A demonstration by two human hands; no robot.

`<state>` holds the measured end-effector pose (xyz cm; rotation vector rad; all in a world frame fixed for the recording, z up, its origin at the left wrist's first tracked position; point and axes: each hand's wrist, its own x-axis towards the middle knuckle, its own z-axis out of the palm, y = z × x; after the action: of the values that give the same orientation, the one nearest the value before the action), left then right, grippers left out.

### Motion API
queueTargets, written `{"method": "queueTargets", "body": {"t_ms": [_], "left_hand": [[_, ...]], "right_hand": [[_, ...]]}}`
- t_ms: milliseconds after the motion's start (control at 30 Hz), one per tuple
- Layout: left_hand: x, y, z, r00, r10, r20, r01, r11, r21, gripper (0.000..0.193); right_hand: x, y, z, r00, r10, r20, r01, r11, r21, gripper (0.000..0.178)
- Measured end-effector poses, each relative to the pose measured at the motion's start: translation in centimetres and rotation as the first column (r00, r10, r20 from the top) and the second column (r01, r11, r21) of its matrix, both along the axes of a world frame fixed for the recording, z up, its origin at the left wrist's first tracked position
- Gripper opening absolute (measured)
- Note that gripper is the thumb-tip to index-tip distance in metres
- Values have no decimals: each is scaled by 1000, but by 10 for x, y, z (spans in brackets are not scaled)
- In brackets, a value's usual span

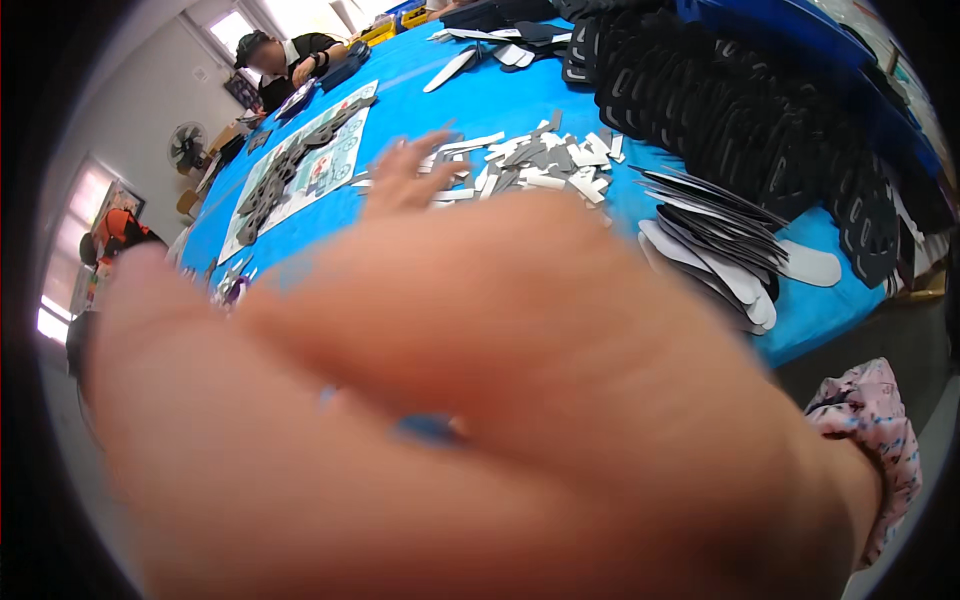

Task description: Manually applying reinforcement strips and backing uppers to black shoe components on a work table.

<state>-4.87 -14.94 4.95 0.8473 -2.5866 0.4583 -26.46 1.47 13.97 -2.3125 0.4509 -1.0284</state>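
My right hand, close up and smeared, fills the lower half of the head view. A pink patterned cuff shows at its wrist; what its fingers hold, if anything, I cannot make out. Beyond it, my left hand reaches over the blue table with its fingers spread, nothing visible in them. It is next to a loose heap of white and grey strips. The left wrist and forearm are hidden behind my right hand.
To the right lie a stack of white and black insole-shaped pieces and a long row of black pieces. Dark grey cut-outs rest on a printed sheet at left. A person sits at the table's far left.
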Motion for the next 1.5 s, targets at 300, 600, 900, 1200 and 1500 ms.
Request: {"method": "queueTargets", "body": {"t_ms": [300,600,900,1200,1500], "left_hand": [[257,-115,-21,567,763,310,-798,602,-22,34],[329,-180,-50,533,773,346,-842,525,124,36],[307,-238,-69,341,875,344,-932,265,249,53],[329,-285,-61,300,849,436,-952,240,188,65],[338,-289,-54,380,918,111,-921,387,-38,69]], "right_hand": [[67,4,-9,996,76,50,-86,972,218,71],[134,-28,-20,962,199,186,-255,899,357,73],[30,-36,-118,937,-341,71,142,562,815,75],[22,-17,-151,831,-539,142,124,427,896,52],[20,-17,-157,810,-560,172,88,406,910,49]]}}
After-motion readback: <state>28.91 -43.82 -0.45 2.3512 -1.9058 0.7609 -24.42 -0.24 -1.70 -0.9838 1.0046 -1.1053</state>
